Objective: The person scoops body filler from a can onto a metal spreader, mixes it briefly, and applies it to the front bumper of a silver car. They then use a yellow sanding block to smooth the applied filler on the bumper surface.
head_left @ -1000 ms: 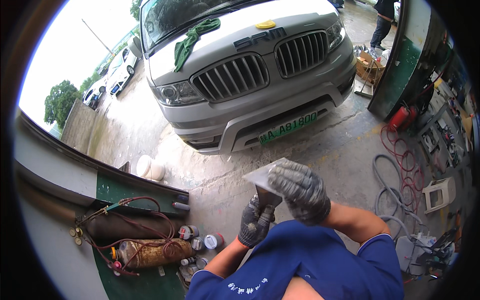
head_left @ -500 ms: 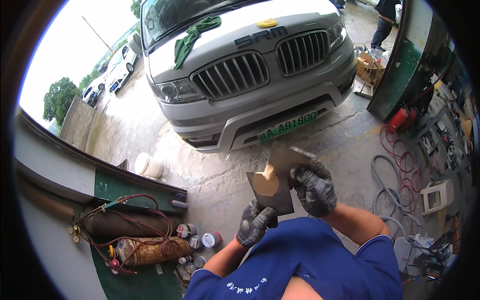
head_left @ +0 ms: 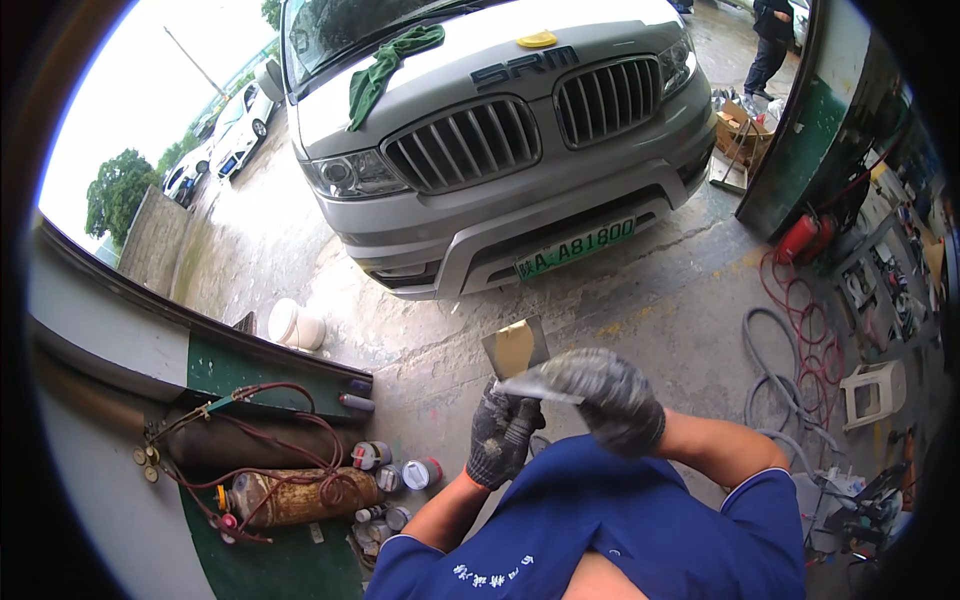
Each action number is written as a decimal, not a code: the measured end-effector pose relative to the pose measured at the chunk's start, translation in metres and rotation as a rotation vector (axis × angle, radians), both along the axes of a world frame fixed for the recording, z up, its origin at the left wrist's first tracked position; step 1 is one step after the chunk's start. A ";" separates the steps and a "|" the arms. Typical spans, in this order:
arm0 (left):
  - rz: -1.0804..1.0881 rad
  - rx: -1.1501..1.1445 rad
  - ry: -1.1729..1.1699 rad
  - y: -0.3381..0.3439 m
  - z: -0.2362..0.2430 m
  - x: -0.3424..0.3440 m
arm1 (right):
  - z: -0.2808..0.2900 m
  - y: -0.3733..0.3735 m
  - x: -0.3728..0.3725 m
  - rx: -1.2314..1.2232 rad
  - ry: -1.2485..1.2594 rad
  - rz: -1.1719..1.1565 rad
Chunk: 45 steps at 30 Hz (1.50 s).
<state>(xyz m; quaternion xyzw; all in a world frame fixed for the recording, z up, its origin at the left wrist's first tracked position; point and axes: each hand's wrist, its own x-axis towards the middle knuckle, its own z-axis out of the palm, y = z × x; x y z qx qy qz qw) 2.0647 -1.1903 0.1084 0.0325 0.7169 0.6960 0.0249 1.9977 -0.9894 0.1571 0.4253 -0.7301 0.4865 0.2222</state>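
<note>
My left hand (head_left: 500, 440), in a dark, smudged knit glove, grips a thin dark flat spreader (head_left: 541, 345). On the spreader's upper face lies a patch of tan paste (head_left: 515, 348), like filler putty. My right hand (head_left: 618, 397), gloved alike and a little blurred, is closed on a second thin flat spreader (head_left: 535, 390), now seen almost edge-on. That blade reaches left across the lower end of the left spreader, just over my left fingers. Whether the two blades touch I cannot tell. Both hands are in front of my body, above the concrete floor.
A silver-grey car (head_left: 480, 220) faces me, a green cloth (head_left: 385, 75) and a yellow disc-shaped thing (head_left: 537, 39) on its hood. At left are a rusty gas cylinder (head_left: 290, 499), hoses and several cans (head_left: 422, 472). A white stool (head_left: 873, 393) and coiled hoses (head_left: 780, 375) lie right. A person (head_left: 768, 50) stands behind.
My right hand has come down and left, its spreader turning from face-on to nearly edge-on. The left spreader has tilted and moved slightly up and left; its tan patch now looks flatter.
</note>
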 end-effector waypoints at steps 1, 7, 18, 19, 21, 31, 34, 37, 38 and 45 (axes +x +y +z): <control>0.078 0.072 -0.080 0.005 0.005 0.000 | 0.004 0.001 -0.004 -0.077 -0.100 -0.101; -0.084 0.211 -0.181 0.008 0.002 0.000 | 0.011 -0.010 -0.002 -0.870 -1.100 0.208; -0.009 0.110 -0.131 0.017 -0.007 0.002 | -0.019 0.000 -0.037 -0.689 -1.017 -0.164; -0.037 0.049 -0.072 0.021 -0.008 0.002 | -0.028 -0.004 -0.036 -0.656 -1.071 -0.153; -0.051 -0.126 0.044 0.022 -0.019 0.001 | -0.030 -0.013 -0.031 -0.642 -1.086 -0.173; 0.022 -0.763 0.370 0.027 0.006 -0.006 | -0.013 -0.018 -0.012 -0.578 -1.011 -0.177; -0.011 -0.623 0.381 0.024 0.007 -0.009 | -0.012 -0.017 -0.011 -0.590 -0.992 -0.139; -0.064 -0.250 0.116 0.016 0.001 -0.005 | -0.019 -0.007 -0.021 -0.694 -1.025 -0.101; -0.068 -0.113 -0.025 0.013 0.002 -0.001 | -0.031 -0.004 -0.027 -0.783 -1.059 -0.095; -0.180 -0.347 0.103 0.014 -0.006 -0.007 | -0.043 -0.015 -0.016 -0.358 -0.884 -0.226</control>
